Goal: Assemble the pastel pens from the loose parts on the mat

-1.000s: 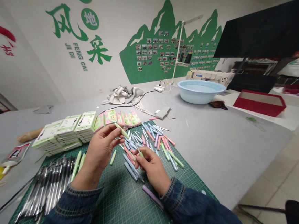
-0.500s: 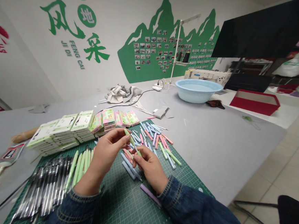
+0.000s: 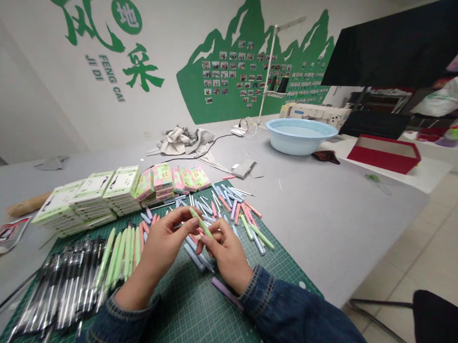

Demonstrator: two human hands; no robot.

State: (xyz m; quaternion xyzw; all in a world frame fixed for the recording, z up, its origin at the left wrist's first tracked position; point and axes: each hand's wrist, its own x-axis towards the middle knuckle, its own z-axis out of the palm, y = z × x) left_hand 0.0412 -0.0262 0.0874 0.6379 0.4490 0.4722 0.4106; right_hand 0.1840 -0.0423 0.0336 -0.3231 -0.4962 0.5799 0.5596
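So between the last frame and this one my view slid a bit up and to the left, while the hands barely moved and the pale green pen (image 3: 200,222) stayed between them. The left hand (image 3: 163,246) had a closed grip on its upper part with the fingertips, and the right hand (image 3: 226,256) pinched it lower down, just beside the left. Both hung over a loose pile of pastel pens (image 3: 232,208) on a green cutting mat (image 3: 185,323), with a lilac pen (image 3: 226,293) lying alone near the right wrist. Left of the hands sat a row of green pens (image 3: 119,259) and a bunch of clear pens with black parts (image 3: 59,290). Stacked boxes (image 3: 121,182) and pink-and-green packets (image 3: 161,175) lined the mat's far edge, on a grey tabletop (image 3: 316,223) that also held a pale blue basin (image 3: 297,135).
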